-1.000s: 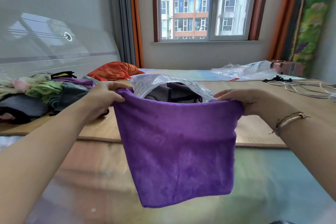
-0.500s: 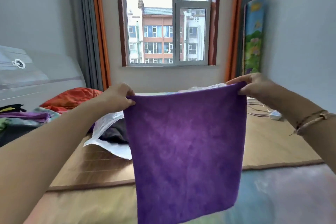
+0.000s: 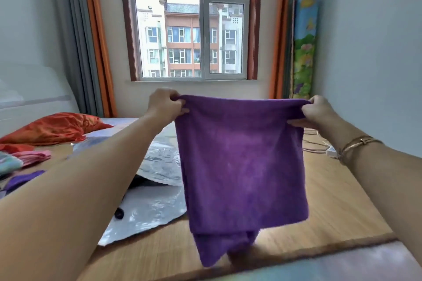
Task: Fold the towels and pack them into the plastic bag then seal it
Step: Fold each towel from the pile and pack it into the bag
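Both hands, left hand (image 3: pixel 167 105) and right hand (image 3: pixel 316 110), now pinch the purple towel (image 3: pixel 242 162) doubled over, first fold made, the plastic bag (image 3: pixel 150 203) waiting below.

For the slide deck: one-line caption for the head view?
Both hands, left hand and right hand, hold a purple towel up by its top edge above the plastic bag.

Purple towel held up before the window
Left hand (image 3: pixel 165 105) and right hand (image 3: pixel 316 110) pinch the towel (image 3: pixel 242 159) by its top corners; plastic bag (image 3: pixel 150 207) lies behind on the mat (image 3: pixel 331 207)
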